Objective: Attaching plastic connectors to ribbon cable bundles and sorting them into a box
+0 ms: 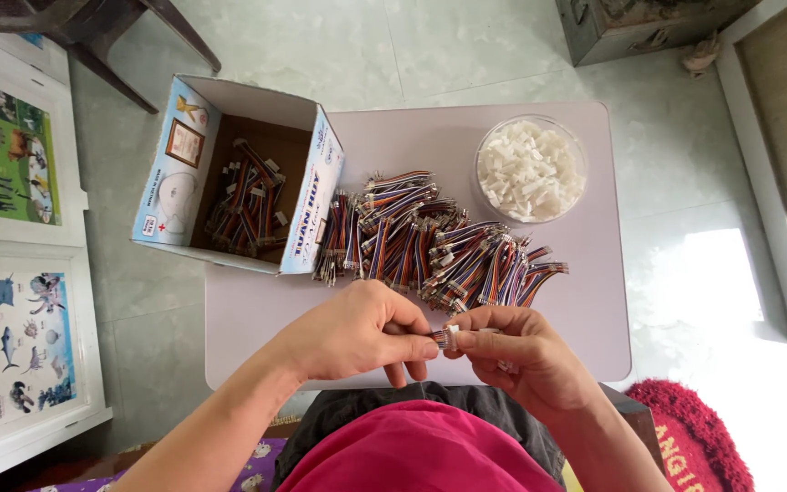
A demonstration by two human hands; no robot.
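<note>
Above the pale lilac bench (257, 319), left hand (357, 333) and right hand (516, 351) fingers pinch one small multicoloured wire connector (444, 338); blue-and-white open cardboard box (307, 196) sits left.

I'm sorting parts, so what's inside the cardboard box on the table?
The cardboard box holds a heap of multicoloured wire bundles on its brown floor. Anything beneath the heap is covered.

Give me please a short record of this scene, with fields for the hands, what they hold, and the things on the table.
left hand: left hand pinches one end of a small wire piece
right hand: right hand pinches its other end
table: small pale table
middle: pile of coloured wires
bowl: clear bowl of white plastic pieces
box: open cardboard box, more wires inside
</note>
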